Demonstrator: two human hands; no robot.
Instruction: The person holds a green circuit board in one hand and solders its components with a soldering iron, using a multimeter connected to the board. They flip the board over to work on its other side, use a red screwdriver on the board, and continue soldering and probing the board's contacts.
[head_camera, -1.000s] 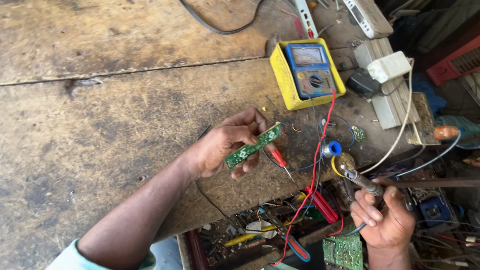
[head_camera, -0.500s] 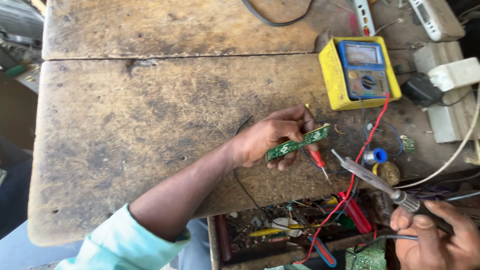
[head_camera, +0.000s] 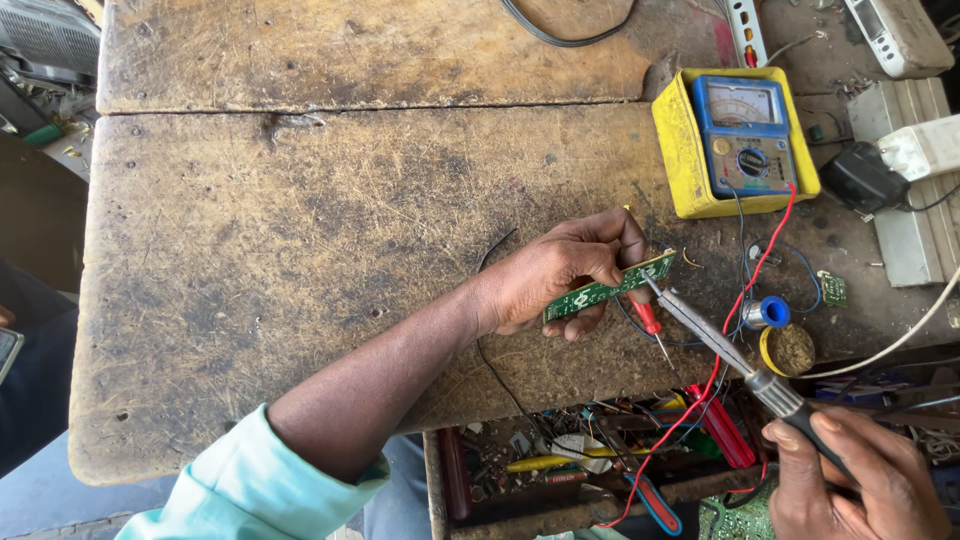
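The green board (head_camera: 610, 288) sat pinched in the left hand's (head_camera: 560, 275) closed fingers, just above the wooden bench (head_camera: 300, 250). The right hand (head_camera: 850, 480) gripped a soldering iron (head_camera: 715, 345), its tip touching the board. A yellow meter (head_camera: 735, 140) lay beyond.

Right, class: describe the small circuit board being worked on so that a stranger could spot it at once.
Start at the yellow meter on the worn wooden bench. Below and left of it, the left hand pinches a narrow green circuit board on edge, with the soldering iron tip touching its right end. Unlike the smaller green board lying flat to the right, this strip is held up.
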